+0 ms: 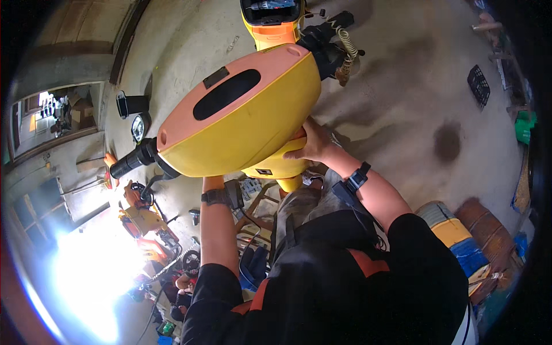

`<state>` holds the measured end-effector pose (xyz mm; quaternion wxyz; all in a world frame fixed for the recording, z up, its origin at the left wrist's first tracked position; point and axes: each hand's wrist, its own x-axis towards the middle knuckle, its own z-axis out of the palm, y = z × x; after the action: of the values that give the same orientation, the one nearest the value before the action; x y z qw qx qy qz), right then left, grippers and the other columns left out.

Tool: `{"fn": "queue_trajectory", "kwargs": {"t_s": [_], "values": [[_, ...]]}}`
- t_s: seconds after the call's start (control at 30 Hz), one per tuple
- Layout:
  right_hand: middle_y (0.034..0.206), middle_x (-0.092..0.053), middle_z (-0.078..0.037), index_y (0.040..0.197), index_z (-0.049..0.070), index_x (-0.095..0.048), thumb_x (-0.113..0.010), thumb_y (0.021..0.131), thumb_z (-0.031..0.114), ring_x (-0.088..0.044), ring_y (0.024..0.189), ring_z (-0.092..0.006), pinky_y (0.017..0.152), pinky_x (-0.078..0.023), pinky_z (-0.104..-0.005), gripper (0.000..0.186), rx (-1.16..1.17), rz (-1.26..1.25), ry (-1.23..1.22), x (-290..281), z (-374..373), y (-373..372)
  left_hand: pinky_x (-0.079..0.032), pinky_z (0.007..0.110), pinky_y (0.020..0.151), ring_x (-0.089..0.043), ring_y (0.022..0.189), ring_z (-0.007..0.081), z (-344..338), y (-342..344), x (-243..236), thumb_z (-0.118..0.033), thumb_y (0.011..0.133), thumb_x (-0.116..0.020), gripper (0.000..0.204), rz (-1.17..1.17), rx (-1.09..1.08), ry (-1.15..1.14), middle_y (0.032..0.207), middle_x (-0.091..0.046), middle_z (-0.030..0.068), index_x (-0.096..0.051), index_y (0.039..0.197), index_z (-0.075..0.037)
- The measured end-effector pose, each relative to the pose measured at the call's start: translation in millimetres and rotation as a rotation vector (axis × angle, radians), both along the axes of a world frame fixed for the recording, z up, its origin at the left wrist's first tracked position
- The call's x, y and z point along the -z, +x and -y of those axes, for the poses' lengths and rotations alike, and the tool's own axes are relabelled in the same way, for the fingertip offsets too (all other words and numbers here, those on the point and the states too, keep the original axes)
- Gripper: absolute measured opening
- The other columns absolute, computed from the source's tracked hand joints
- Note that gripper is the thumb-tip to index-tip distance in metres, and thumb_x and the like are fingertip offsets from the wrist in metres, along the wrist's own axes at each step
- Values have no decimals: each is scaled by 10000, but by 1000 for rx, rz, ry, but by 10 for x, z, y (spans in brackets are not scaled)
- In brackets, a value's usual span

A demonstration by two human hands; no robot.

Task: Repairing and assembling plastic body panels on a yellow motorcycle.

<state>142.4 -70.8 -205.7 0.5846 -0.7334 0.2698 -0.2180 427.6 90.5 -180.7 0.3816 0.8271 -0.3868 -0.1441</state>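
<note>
In front of me stands a scooter with a yellow and pink handlebar cover (253, 135). A dark oval panel (227, 95) is set in its top. Below the cover is a yellow lower body panel (270, 169) with a small dark rectangular piece on it. My right hand (313, 144) grips the edge of this lower panel, thumb on the near face, other fingers mostly hidden. My left forearm reaches up beneath the handlebar cover, which hides that hand. Black handlebar grips (131, 161) stick out at both ends.
A yellow seat area with an open dark compartment (273, 14) lies beyond the handlebar. Left are a round headlight (139, 127), a small orange motorbike (150, 227) and a bright doorway. On the right stand metal drums (454, 238) and a black crate (478, 86).
</note>
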Motion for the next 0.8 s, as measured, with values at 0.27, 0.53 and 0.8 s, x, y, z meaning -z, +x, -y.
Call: {"fn": "queue_trajectory", "kwargs": {"t_s": [0.27, 0.53, 0.8], "values": [[1306, -502, -193, 1330, 67, -423, -880, 575, 488, -530, 1166, -376, 1016, -416, -442, 978, -75, 16, -51, 111, 49, 8, -494, 380, 877, -623, 1062, 245, -83, -47, -32, -267, 880, -651, 418, 34, 29, 45, 1121, -663, 143, -592, 1216, -25], [1348, -450, -232, 1353, 9, -381, -842, 616, 506, -453, 1263, -379, 1059, -383, -449, 1001, -173, -190, -125, -404, 97, 37, -487, 382, 895, -611, 1083, 255, -27, 71, -65, -269, 893, -637, 421, 79, 63, 56, 1149, -651, 142, -580, 1233, -28], [1399, -413, -228, 1391, 29, -365, -833, 622, 552, -385, 1312, -394, 1114, -319, -433, 1041, -274, -239, -357, -491, 91, 232, -480, 383, 913, -599, 1103, 265, -22, 101, -240, -271, 907, -622, 423, 101, 77, 73, 1176, -639, 140, -567, 1251, -31]]}}
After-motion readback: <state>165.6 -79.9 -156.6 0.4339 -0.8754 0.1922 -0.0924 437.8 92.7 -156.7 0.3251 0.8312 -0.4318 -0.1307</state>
